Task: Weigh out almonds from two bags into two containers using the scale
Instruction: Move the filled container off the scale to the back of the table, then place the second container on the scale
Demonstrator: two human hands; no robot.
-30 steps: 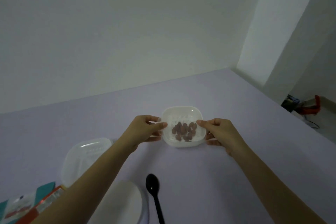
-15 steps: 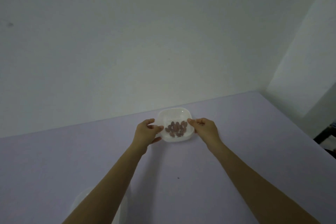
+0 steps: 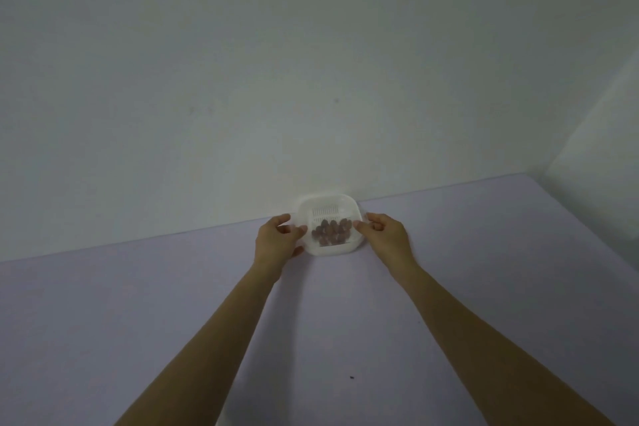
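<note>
Table (image 3: pixel 173 304), near edge: both forearms reach toward 12 o'clock. We pinch the container (image 3: pixel 332 250) by its rim, left hand (image 3: pixel 278 240) at its 9 o'clock, right hand (image 3: pixel 385 235) at 3 o'clock. Almonds (image 3: pixel 331 231) lie heaped inside. It sits at the table's far edge, near the wall (image 3: pixel 311 62). We judge a weighed portion is being set aside; next, a gentle release.

A white container (image 3: pixel 326 214) with a small heap of almonds (image 3: pixel 331 231) sits at the far edge of the lilac desk (image 3: pixel 138 304), near the wall; the left hand (image 3: pixel 278 241) and right hand (image 3: pixel 387 237) grip its opposite sides
</note>
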